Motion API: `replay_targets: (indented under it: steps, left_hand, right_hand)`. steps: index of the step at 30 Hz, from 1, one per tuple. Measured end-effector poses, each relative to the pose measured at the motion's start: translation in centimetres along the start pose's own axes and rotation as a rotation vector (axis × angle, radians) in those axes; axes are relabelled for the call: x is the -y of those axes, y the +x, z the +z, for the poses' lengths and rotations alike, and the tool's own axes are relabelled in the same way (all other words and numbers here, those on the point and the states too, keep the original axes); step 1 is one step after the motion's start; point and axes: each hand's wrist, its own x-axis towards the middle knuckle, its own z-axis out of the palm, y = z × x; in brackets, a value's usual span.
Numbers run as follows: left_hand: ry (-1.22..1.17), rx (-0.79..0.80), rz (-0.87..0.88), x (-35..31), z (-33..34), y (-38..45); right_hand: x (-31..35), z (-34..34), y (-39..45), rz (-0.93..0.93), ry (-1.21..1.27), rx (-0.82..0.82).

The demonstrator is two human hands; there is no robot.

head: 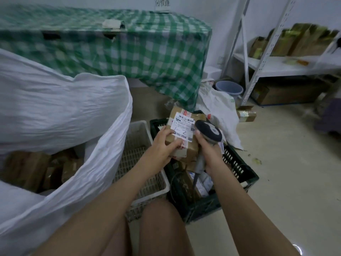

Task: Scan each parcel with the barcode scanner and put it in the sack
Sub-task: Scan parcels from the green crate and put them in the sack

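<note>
**Parcel held up for the scan, sack waiting on the left**

The white woven sack (pixel 60 111) fills the left of the view, its mouth slumped open toward the person, with brown cardboard parcels dimly visible inside. Behind it stands a counter draped in a green checked cloth (pixel 129 47). On the right a white metal shelf rack (pixel 273 65) carries more brown boxes.

On the floor in front of the person's knees sit two crates side by side: a white plastic crate (pixel 142 163), just beside the sack, and a dark green crate (pixel 238 174) to its right that holds the remaining parcels, though how many cannot be told.

The left hand (pixel 162 150) grips a small cardboard parcel (pixel 184 133) above the dark crate, fingers curled round its near edge, with the white shipping label (pixel 183 127) and its barcode facing up. The right hand (pixel 208 150) is wrapped round the handle of the barcode scanner (pixel 208 133), whose dark round head sits just beside the label's right edge; its cable trails down into the crate.

The step in hand appears to be the scan itself: parcel and scanner are brought together, but the pictures do not show whether the code has been read. Once it has, the next move calls for the left hand to carry the parcel left, over the white crate, and drop it through the sack's open mouth, while the right hand keeps the scanner ready for the next parcel.
</note>
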Motion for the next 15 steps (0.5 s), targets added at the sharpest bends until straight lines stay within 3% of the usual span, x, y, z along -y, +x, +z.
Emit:
replay_targets:
  steps: [11,13,15]
  left_hand:
    - [-0.130,-0.008,0.015,2.2,-1.1,-3.4]
    - [-0.305,0.023,-0.124,1.6,-1.5,-3.6]
    - [-0.572,0.011,-0.409,0.4,-2.5,-3.0]
  right_hand:
    - [-2.2,2.2,-1.1,0.082,-0.014,0.117]
    - [-2.2,2.3,-1.1,0.060,-0.009,0.104]
    - [-2.0,2.1,-1.0,0.036,-0.060,0.097]
